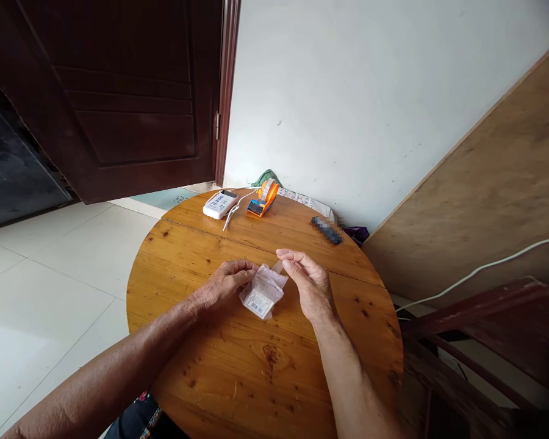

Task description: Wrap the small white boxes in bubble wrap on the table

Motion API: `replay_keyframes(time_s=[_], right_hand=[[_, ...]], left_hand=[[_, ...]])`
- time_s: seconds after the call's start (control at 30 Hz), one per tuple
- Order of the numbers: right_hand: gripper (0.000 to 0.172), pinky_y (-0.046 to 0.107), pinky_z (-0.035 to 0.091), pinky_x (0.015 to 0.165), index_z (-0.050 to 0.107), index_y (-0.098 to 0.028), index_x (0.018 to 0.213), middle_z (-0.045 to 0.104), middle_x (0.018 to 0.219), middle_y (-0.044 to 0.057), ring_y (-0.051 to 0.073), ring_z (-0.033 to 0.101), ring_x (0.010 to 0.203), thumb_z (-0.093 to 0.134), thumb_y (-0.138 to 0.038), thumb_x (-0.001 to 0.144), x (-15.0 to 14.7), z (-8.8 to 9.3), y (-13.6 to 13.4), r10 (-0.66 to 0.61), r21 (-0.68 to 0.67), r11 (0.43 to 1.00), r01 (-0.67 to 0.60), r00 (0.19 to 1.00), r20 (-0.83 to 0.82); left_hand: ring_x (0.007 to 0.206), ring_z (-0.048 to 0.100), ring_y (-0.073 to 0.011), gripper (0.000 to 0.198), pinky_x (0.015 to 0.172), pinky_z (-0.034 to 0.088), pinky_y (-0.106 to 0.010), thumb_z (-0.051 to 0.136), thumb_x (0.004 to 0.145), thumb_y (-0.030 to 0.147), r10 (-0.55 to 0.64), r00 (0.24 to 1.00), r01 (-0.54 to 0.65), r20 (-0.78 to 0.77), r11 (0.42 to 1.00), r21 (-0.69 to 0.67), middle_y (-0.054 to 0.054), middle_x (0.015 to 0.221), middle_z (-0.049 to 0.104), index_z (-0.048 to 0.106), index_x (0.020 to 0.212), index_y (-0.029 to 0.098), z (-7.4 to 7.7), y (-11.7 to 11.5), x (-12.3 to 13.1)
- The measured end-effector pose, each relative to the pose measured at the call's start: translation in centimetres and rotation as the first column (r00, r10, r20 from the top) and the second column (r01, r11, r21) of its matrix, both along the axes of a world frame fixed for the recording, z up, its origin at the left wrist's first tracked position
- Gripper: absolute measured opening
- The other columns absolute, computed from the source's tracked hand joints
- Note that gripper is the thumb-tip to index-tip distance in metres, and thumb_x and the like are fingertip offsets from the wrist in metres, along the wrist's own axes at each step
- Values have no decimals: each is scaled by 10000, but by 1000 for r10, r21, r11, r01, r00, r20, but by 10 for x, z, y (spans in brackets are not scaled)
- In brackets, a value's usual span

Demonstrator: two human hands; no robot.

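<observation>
A small white box with a barcode label [258,303] lies on the round wooden table, partly covered by crinkled, pinkish see-through wrapping [269,277]. At the left edge of this wrapping, my left hand [235,279] has its fingers closed on it; the fingertips are partly hidden. My right hand [312,285] is just to the right of the bundle, thumb and forefinger pinched on a short strip of clear tape [279,266]. The strip slants down from those fingertips to the upper right of the wrapping; whether it sticks there I cannot tell.
An orange tape dispenser [269,194] stands toward the table's far edge. Left of it are a white box-shaped device [220,205] and a white cable [231,214]. A dark, pixelated long object [327,230] lies at the far right. Beyond the table [269,378] is a white wall.
</observation>
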State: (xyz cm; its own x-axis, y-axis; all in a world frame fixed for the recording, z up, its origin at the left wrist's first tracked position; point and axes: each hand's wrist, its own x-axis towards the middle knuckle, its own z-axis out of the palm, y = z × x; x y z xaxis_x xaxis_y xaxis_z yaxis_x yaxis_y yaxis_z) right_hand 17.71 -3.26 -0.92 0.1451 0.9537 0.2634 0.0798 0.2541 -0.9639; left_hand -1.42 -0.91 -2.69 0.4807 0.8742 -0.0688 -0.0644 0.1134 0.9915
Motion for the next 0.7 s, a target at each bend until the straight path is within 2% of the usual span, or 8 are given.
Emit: replay_keyframes(time_s=[0.13, 0.3, 0.43, 0.57, 0.63, 0.7], right_hand=[[233, 399, 451, 958, 705, -222, 793, 748, 1041, 72, 256, 634, 1085, 777, -432, 723, 3, 1, 2, -45, -25, 999, 42, 989, -139], [207, 353, 465, 847, 711, -221, 785, 754, 1001, 60, 225, 646, 972, 789, -389, 693, 9, -2, 7, -130, -46, 991, 123, 970, -205], [247, 338, 465, 785, 701, -213, 779, 753, 989, 66, 214, 644, 916, 795, -416, 676, 12, -5, 10, -145, -109, 986, 125, 967, -209], [449, 352, 473, 777, 688, -221, 1042, 744, 1050, 79, 250, 649, 989, 797, -442, 666, 12, -1, 6, -14, -264, 964, -42, 978, -208], [572, 363, 475, 807, 646, -232, 1165, 736, 1077, 70, 259, 646, 1018, 805, -415, 647, 11, 1, 3, 113, -340, 924, -175, 974, -196], [612, 367, 476, 828, 623, -235, 1212, 731, 1089, 63, 264, 641, 1037, 797, -415, 653, 10, 3, 0, 225, -379, 882, -278, 958, -179]], left_hand=[[675, 546, -145, 390, 636, 420, -257, 636, 797, 499, -58, 998, 58, -15, 998, -18, -33, 756, 636, 679, 888, 123, 2, -2, -2], [662, 568, -143, 380, 608, 422, -247, 681, 743, 459, -150, 987, 147, -53, 988, -51, -47, 802, 667, 669, 927, 127, -1, -2, -2], [577, 527, -117, 324, 546, 398, -233, 684, 684, 418, -117, 990, 111, -83, 992, -65, -22, 700, 630, 638, 817, 126, -3, -1, 1], [485, 435, -79, 279, 481, 338, -214, 659, 667, 407, 27, 999, -29, -44, 999, -31, 30, 564, 533, 574, 702, 144, -5, 0, 4], [475, 427, -75, 271, 471, 330, -211, 642, 676, 407, 105, 994, -106, -27, 994, -18, 37, 543, 516, 557, 681, 149, -6, 1, 4], [462, 427, -74, 261, 461, 327, -209, 628, 685, 400, 156, 987, -157, -26, 988, -18, 39, 526, 511, 538, 667, 156, -6, 2, 4]])
